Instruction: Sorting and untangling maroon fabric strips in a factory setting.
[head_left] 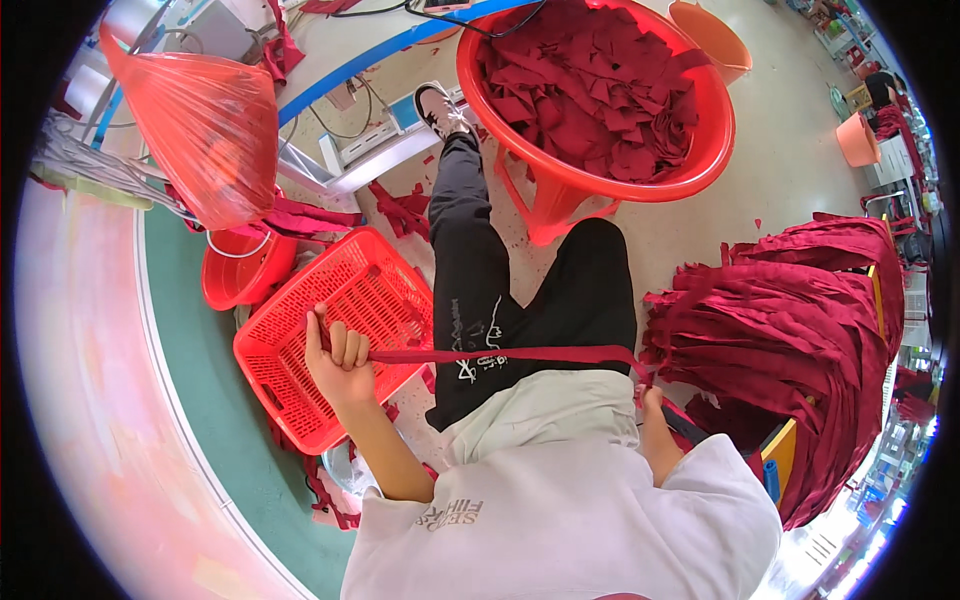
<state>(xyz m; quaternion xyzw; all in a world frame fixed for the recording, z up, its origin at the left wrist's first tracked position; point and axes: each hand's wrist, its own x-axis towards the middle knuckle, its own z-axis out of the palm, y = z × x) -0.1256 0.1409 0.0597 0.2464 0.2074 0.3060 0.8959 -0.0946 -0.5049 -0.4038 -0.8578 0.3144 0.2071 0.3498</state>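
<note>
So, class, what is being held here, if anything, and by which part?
A red fabric strip: the left grip holds it near one end; the right grip seems to hold it farther along, exact spot unclear.

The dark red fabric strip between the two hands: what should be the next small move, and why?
Perhaps the left hand should pull the fabric strip gently leftward to straighten it: it runs across the black trousers and bends down beside the right hand.

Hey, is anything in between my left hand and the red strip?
Nothing visible: your left hand grips the strip directly, and it stretches unobstructed toward your right hand.
</note>
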